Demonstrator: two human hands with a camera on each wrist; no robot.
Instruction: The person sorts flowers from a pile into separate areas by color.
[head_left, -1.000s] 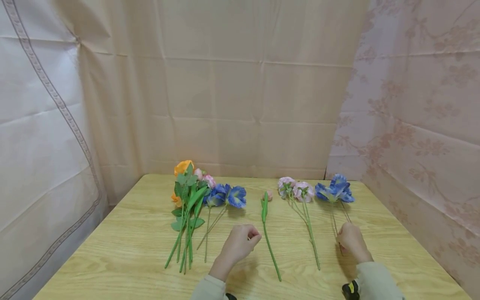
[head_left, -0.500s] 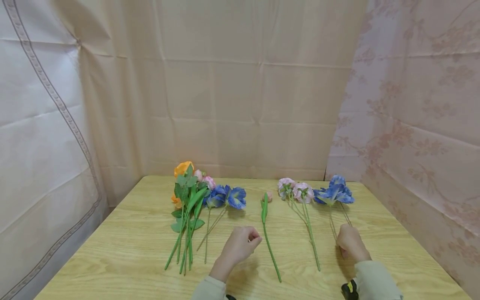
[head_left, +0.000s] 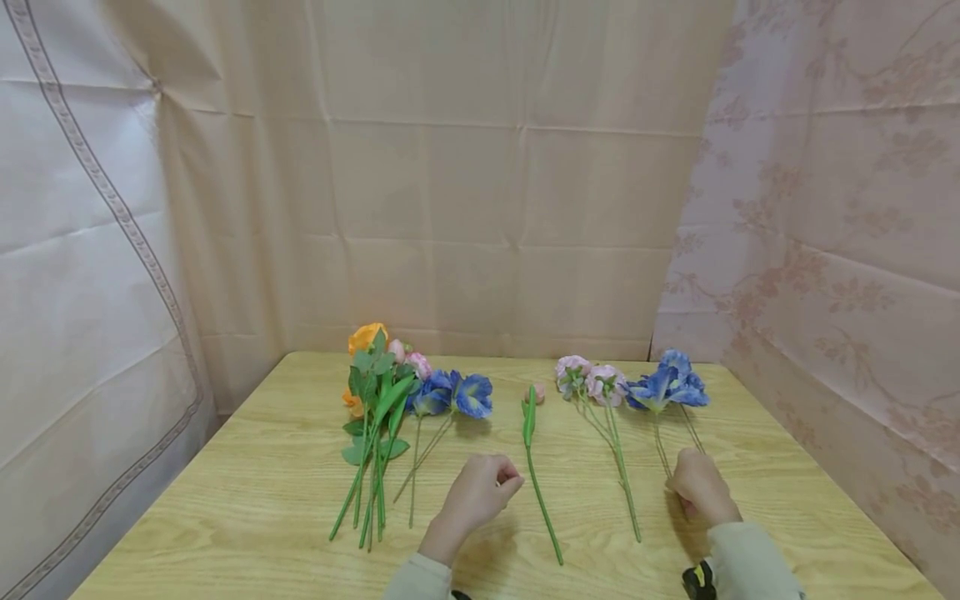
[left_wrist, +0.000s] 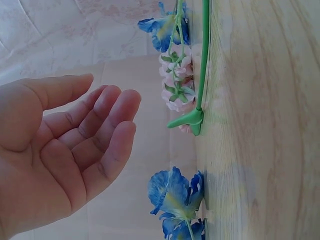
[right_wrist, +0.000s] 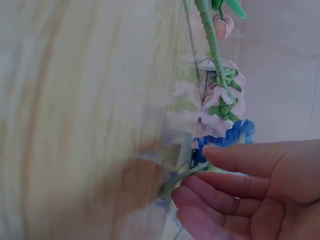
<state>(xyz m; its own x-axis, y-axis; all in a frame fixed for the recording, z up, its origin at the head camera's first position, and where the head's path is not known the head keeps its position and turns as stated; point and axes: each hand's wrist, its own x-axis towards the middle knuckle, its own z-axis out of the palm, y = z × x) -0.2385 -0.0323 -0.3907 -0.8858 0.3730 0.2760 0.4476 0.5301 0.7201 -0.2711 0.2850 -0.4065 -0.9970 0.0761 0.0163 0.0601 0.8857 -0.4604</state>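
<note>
At the table's right, my right hand (head_left: 702,487) pinches the thin stem of a blue artificial flower (head_left: 652,390). In the right wrist view that stem (right_wrist: 187,173) passes between thumb and forefinger, close over the tabletop. A second blue flower (head_left: 681,367) lies beside it, overlapping in the head view. My left hand (head_left: 480,492) hovers with loosely bent fingers and an unfilled palm, as the left wrist view shows. Just right of it lies a pink tulip (head_left: 529,417) with a green stem. Two pale pink flowers (head_left: 606,385) lie between the tulip and the blue pair.
On the left of the wooden table (head_left: 240,483) is a bunch of stems with an orange flower (head_left: 367,336), pink blooms (head_left: 417,364) and green leaves (head_left: 393,396). Blue flowers (head_left: 472,394) lie against its right side. Beige cloth (head_left: 480,183) hangs behind the table.
The blue flower in my right hand has shifted slightly left, toward the pale pink ones, and the right hand has moved a little with it. My left hand has stayed nearly still.
</note>
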